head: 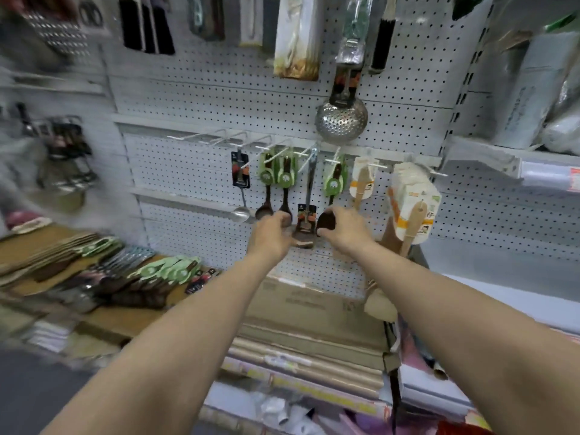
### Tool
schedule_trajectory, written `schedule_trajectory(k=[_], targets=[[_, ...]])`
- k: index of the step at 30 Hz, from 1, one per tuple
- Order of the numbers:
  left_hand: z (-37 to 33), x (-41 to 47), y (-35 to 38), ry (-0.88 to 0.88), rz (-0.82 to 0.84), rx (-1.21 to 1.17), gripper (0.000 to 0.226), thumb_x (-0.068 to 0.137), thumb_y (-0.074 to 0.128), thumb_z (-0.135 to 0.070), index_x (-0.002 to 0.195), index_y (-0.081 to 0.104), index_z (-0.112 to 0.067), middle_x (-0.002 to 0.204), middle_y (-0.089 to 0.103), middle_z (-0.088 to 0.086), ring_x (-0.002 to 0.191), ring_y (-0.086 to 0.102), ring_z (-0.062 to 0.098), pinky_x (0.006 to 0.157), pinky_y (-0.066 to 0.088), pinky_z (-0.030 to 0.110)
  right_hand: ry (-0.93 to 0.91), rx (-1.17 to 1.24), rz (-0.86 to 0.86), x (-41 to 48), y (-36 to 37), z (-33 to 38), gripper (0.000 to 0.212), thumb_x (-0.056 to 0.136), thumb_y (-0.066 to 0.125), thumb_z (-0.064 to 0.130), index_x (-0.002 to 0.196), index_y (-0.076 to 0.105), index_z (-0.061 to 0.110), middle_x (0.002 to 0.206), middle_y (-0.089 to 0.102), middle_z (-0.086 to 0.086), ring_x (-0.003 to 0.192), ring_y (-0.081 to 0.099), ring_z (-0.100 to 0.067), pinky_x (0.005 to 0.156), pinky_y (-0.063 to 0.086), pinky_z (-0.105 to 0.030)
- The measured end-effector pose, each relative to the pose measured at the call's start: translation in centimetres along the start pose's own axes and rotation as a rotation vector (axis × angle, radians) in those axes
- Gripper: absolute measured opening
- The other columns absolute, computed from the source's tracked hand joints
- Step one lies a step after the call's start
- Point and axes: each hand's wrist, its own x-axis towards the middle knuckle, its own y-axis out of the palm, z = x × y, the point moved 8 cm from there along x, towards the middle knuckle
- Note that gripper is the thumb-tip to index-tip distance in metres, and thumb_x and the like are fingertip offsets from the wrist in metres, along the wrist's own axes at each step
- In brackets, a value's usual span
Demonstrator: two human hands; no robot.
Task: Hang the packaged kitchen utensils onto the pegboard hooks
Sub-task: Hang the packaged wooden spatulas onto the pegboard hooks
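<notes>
1. Packaged steel utensil (309,183) hangs from a hook on the pegboard (188,171), with its black-carded lower end between both hands.
2. Left grip (272,235) is at that lower end; blur hides whether its fingers close.
3. Right grip (343,229) curls round the dark bowl of a green-carded spoon (334,183) hanging just beside.
4. More packaged utensils (125,277) lie on the wooden surface (103,324) at the left.

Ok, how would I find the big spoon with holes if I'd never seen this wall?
Start at the white pegboard wall straight ahead. Just above the row of hooks holding the green-carded spoons, right of middle, hangs the skimmer. It has a round shiny metal bowl full of small holes, unlike the plain dark spoons below.
</notes>
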Motion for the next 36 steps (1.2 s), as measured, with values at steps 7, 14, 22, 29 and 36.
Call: schedule_trajectory(k=[7,14,22,29,36], targets=[[9.5,-3.6,-15.2,-0.033,-0.060,0.393,0.060,0.092,0.064,-0.041,0.146,0.042,-0.028,0.144,0.046,0.009,0.135,0.036,0.032,0.103,0.042,0.048,-0.224,-0.148,0.037,-2.9,4.7,16.8,0.060,0.094,0.058,0.056,0.145,0.044,0.029,0.146,0.048,-0.007,0.132,0.046,-0.030,0.100,0.048,-0.048],[18.9,-5.6,-25.6,-0.150,-0.151,0.456,0.058,0.095,0.053,-0.051,0.146,0.040,-0.026,0.143,0.049,0.013,0.130,0.044,0.035,0.099,0.044,0.051,-0.323,-0.092,0.106,-4.3,10.8,29.3,0.061,0.095,0.049,0.060,0.145,0.045,0.027,0.149,0.045,-0.010,0.133,0.046,-0.033,0.104,0.046,-0.050],[31.0,-2.9,-35.2,-0.279,-0.235,0.487,0.059,0.094,0.055,-0.051,0.147,0.041,-0.028,0.145,0.047,0.013,0.131,0.044,0.036,0.102,0.043,0.050,-0.452,-0.052,0.166,-0.6,19.7,44.2,0.062,0.094,0.054,0.058,0.145,0.045,0.025,0.148,0.045,-0.009,0.130,0.048,-0.031,0.099,0.049,-0.046],[42.8,4.5,-44.8,-0.405,-0.260,0.442,0.060,0.091,0.061,-0.046,0.145,0.042,-0.027,0.142,0.048,0.015,0.131,0.043,0.038,0.105,0.041,0.047,-0.509,0.032,0.264,6.4,28.0,59.0,0.065,0.095,0.056,0.051,0.150,0.042,0.019,0.153,0.038,-0.012,0.134,0.047,-0.033,0.103,0.044,-0.042],[54.0,9.6,-52.8,-0.463,-0.273,0.436,0.063,0.089,0.066,-0.043,0.146,0.043,-0.027,0.138,0.051,0.012,0.128,0.043,0.036,0.104,0.043,0.049,-0.574,0.061,0.317,11.4,36.2,72.0,0.066,0.092,0.061,0.050,0.146,0.045,0.016,0.146,0.047,-0.013,0.131,0.049,-0.033,0.104,0.046,-0.043]])
